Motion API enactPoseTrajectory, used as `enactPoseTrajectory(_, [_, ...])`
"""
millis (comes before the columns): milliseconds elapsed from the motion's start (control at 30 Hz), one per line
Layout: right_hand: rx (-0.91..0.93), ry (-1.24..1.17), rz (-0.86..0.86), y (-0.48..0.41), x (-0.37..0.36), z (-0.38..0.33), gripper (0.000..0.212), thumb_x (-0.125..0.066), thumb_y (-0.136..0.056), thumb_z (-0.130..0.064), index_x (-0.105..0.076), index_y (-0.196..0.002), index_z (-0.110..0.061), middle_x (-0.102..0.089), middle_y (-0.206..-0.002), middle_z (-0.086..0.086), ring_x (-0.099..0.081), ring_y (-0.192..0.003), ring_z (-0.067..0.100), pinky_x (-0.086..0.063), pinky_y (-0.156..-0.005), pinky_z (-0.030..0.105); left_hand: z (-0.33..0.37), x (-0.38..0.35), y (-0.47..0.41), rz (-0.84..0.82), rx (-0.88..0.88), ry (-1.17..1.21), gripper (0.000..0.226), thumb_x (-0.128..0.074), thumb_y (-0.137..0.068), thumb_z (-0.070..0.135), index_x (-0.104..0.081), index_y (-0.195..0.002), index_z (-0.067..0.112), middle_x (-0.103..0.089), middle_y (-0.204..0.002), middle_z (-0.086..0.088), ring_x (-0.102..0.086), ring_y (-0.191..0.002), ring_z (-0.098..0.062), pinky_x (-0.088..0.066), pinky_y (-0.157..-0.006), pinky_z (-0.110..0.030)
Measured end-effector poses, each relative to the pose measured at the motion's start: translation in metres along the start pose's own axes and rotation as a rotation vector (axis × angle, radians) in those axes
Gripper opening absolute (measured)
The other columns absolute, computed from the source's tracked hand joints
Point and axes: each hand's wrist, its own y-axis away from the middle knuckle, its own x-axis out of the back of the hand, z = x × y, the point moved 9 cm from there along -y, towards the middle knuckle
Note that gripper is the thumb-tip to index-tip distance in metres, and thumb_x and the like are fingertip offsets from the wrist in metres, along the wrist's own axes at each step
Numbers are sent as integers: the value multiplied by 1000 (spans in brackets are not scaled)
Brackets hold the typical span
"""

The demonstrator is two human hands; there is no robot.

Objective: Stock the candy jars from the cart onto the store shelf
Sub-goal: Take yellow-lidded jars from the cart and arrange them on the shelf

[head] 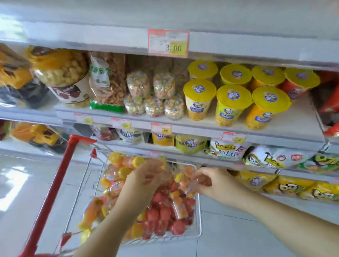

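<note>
A wire cart (197,216) with a red handle (49,195) stands below the shelves, filled with several small candy jars with yellow lids (117,171) and red lids (170,221). My left hand (148,181) reaches down into the pile with its fingers curled over the jars; what it holds is blurred. My right hand (209,181) pinches a clear orange-filled candy jar (187,182) at the cart's far right side. The store shelf (204,124) runs above the cart.
Yellow-lidded snack cups (230,102), small bags of coloured puffs (155,105) and a big popcorn tub (62,75) fill the middle shelf. Snack bags (275,159) line the lower shelves at right. A price tag (168,42) hangs above. White tiled floor (231,243) lies underneath.
</note>
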Motion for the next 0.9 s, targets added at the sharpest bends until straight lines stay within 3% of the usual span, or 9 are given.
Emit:
enactPoseTrajectory(133, [-143,1,-23,-32,-65,16,18,-69,-89,-30,-68,-107,-25,-66,-91,-8,-62,-76,5,-42,-60,12,-86,30,1,15,98,-77,19,-65,-91,25,-66,-103,39,-72,-91,9,-70,-79,-6,-59,-77,-39])
enactPoseTrajectory(200, [-204,0,-44,-44,-96,21,24,-68,-89,-29,-67,-112,-23,-62,-89,-13,-59,-76,2,-42,-61,13,-123,48,0,25,92,-226,22,-65,-89,28,-65,-108,40,-68,-100,15,-67,-90,-5,-55,-84,-38])
enactPoseTrajectory(300, [-278,6,-76,-59,-140,27,27,-69,-89,-32,-64,-115,-24,-61,-92,-15,-59,-77,2,-42,-60,16,-163,72,0,32,105,-440,30,-65,-87,27,-65,-117,33,-62,-115,8,-62,-103,-19,-50,-90,-39])
enactPoseTrajectory(400, [-304,49,-120,-70,-183,26,33,-69,-89,-33,-61,-120,-26,-65,-100,-12,-60,-81,4,-41,-60,16,-192,80,4,-59,124,-658,37,-61,-91,29,-59,-127,34,-53,-128,8,-51,-119,-20,-43,-99,-36])
enactPoseTrajectory(533, [-285,225,-148,-79,-226,25,40,-65,-85,-38,-56,-123,-31,-65,-110,-4,-62,-84,16,-51,-68,30,-215,85,14,-95,106,-770,47,-60,-91,35,-49,-136,39,-40,-141,13,-39,-131,-17,-37,-106,-34])
enactPoseTrajectory(667, [-251,421,-59,-84,-234,24,42,-65,-85,-43,-52,-123,-32,-53,-119,-6,-55,-106,19,-45,-70,30,-230,91,22,-38,74,-836,67,-62,-90,39,-30,-148,35,-35,-148,8,-47,-128,-22,-44,-102,-36])
enactPoseTrajectory(733, [-210,473,-53,-87,-238,24,46,-69,-84,-41,-51,-124,-29,-53,-121,-6,-50,-112,18,-42,-75,28,-231,91,24,0,30,-880,72,-67,-86,42,-31,-148,33,-41,-146,6,-52,-123,-23,-48,-96,-36])
enactPoseTrajectory(800, [-176,509,-49,-88,-238,23,48,-73,-83,-42,-51,-124,-29,-55,-121,-8,-48,-114,17,-44,-81,29,-233,87,23,-3,5,-909,73,-68,-85,43,-34,-148,31,-41,-146,5,-51,-124,-23,-50,-94,-37])
enactPoseTrajectory(900, [-157,495,-49,-86,-231,18,44,-74,-79,-46,-52,-115,-33,-58,-102,-11,-50,-101,16,-46,-72,31,-240,82,19,-28,17,-932,67,-71,-82,36,-42,-142,31,-39,-147,2,-49,-125,-25,-52,-90,-38])
